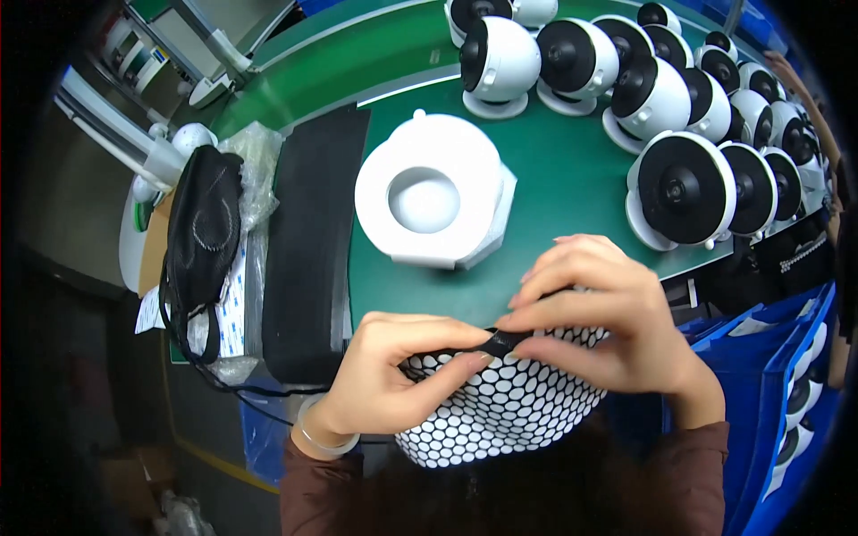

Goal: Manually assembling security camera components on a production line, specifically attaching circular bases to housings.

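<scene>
Just in front of me is a soft-looking piece with a black-and-white honeycomb pattern (500, 402), its surface bulging and creased. A dark edge (506, 342) runs along its top. My left hand (389, 371) pinches that edge between thumb and fingers. From the other side, my right hand (617, 313) grips the same edge, its fingertips almost meeting those of the left. What lies inside or under the patterned piece is hidden. Beyond my hands, a white block-like stand with a round hollow (371, 214) rests on the green table (554, 161).
Several white camera-like units with black round fronts (684, 189) crowd the table's right and far side. At left lie a black mat (308, 241), a black pouch (206, 214) with a cord, and clear plastic wrap (259, 152). A blue bin (733, 420) stands at lower right.
</scene>
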The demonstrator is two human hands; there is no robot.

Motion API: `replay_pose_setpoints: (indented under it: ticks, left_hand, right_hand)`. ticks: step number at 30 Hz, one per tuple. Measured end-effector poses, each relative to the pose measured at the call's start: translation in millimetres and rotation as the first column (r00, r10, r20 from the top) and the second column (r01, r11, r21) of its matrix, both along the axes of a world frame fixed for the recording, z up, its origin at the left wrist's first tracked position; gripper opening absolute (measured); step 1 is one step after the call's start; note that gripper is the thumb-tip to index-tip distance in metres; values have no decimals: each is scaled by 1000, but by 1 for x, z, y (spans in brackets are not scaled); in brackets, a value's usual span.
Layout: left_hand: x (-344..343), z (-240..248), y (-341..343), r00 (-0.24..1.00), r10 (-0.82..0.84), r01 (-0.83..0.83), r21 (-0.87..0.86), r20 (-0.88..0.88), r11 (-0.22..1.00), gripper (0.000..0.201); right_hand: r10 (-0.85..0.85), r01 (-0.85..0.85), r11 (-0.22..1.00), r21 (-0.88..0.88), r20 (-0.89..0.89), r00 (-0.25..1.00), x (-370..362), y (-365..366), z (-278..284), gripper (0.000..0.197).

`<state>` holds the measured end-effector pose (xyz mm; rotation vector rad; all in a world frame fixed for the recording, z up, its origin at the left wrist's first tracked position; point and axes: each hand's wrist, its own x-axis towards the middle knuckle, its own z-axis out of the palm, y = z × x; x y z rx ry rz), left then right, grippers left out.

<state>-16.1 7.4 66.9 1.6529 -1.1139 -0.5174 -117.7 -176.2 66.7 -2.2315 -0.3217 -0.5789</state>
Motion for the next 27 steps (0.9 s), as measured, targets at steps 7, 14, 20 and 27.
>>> replay_pose_setpoints:
  ticks: [7,14,20,27]
  left_hand:
    - [2,-10,-17,1000,27,-27,-6,7,1000,12]
    - [-7,-13,-30,958,153,-131,-103,243,986,12]
    - [-8,-18,-36,922,173,-122,-163,347,979,12]
    - [-10,-20,-33,945,145,-121,-100,292,988,10]
  right_hand:
    - [-197,197,980,4,11,980,-6,4,-13,18]
    - [-361,378,924,-57,193,912,-10,10,-7,17]
    - [-329,329,944,23,124,936,-10,3,-11,18]
    - [-305,312,947,-80,89,948,-13,8,-10,17]
